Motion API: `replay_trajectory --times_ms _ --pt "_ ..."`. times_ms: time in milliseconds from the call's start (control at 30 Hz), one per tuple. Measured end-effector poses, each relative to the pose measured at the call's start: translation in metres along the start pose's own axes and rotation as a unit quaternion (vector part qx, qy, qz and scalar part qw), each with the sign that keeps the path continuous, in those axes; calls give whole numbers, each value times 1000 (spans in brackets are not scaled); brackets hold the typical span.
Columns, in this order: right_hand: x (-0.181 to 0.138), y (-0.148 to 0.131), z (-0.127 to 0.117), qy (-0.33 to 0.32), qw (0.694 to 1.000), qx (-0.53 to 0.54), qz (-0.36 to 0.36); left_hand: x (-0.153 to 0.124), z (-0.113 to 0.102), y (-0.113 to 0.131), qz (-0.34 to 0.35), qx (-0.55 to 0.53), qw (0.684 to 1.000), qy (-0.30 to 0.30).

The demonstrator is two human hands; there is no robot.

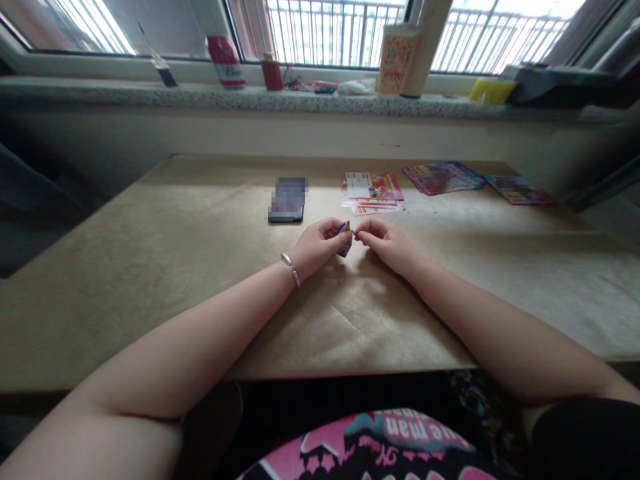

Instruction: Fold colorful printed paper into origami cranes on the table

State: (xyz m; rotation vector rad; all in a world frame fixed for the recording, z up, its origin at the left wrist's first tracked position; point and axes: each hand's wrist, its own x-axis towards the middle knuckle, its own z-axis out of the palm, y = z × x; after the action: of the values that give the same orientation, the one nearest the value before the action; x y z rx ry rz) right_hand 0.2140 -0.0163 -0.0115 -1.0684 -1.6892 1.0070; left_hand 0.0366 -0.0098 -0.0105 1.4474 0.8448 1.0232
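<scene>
"Where's the colourful piece (345, 250)?"
"Nearside right of the phone (288, 199), pinched in the left hand (317, 245)."
"Right hand (389, 243)?"
"Curled beside it, grip unclear. Working its edge, seemingly; next needs steady pinching."

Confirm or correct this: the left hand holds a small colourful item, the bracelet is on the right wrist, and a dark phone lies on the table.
Not quite: the head view shows the bracelet on the left wrist, not the right. The rest stands: the left hand holds a small colourful item, and a dark phone lies on the table.
</scene>
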Motion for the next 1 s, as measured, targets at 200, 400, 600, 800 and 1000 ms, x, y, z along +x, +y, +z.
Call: replay_trajectory --times_ms 200,400,600,800,1000 --pt "-1 0 1 7 999 -32 -15 2 -1 -5 -2 -10 1000 1" --pt "1 3 -3 21 999 -17 -28 0 -2 -4 16 -3 999 -43" --pt "3 3 -6 42 999 29 -6 -1 -3 -2 27 86 995 -44" --pt "1 -1 -7 19 999 41 30 1 -6 -5 14 98 994 -36" --pt "-1 1 -7 -5 999 41 5 1 -4 -4 -13 66 997 -32"
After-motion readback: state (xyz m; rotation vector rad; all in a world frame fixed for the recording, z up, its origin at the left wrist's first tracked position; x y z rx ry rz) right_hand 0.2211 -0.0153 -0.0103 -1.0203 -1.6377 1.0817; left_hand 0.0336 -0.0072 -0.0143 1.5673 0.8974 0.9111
